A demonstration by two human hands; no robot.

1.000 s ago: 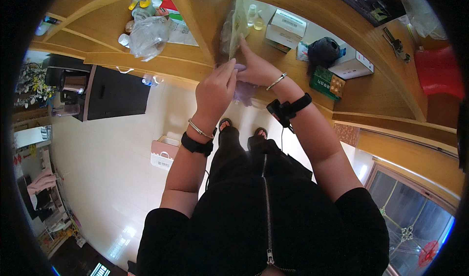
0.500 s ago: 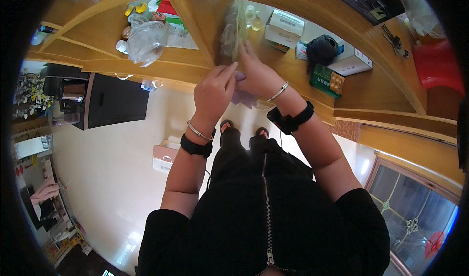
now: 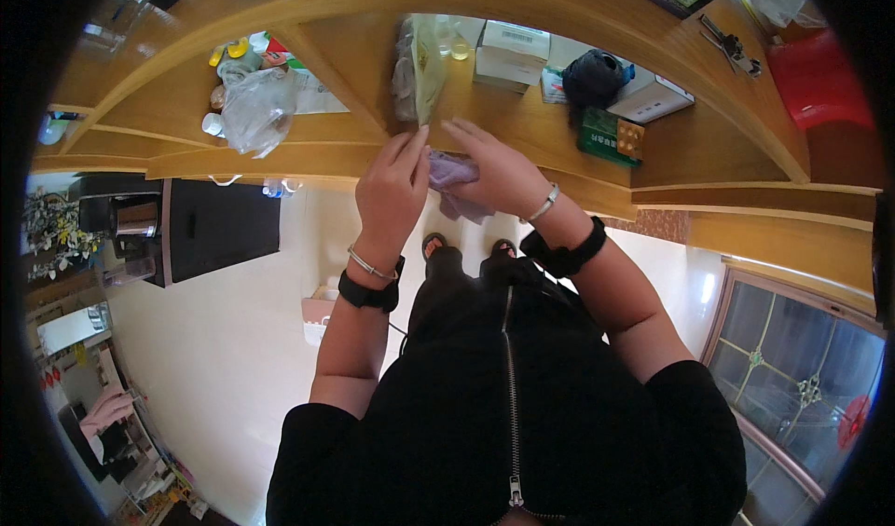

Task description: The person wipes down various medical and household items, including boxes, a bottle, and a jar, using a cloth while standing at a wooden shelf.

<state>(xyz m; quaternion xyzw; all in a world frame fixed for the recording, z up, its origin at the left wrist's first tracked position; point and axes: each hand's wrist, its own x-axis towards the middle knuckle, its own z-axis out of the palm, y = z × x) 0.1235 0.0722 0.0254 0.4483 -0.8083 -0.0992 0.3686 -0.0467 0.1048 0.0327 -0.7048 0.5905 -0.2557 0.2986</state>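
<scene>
Glossy wooden shelf [image 3: 522,125], crinkled plastic bag [image 3: 254,107]

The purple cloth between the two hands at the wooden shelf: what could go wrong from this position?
1. The purple cloth is pinched between the left hand and the right hand beyond the shelf edge; a loose grip might drop it to the floor.
2. A clear packet leans just beyond the fingertips; a nudge may tip it.
</scene>
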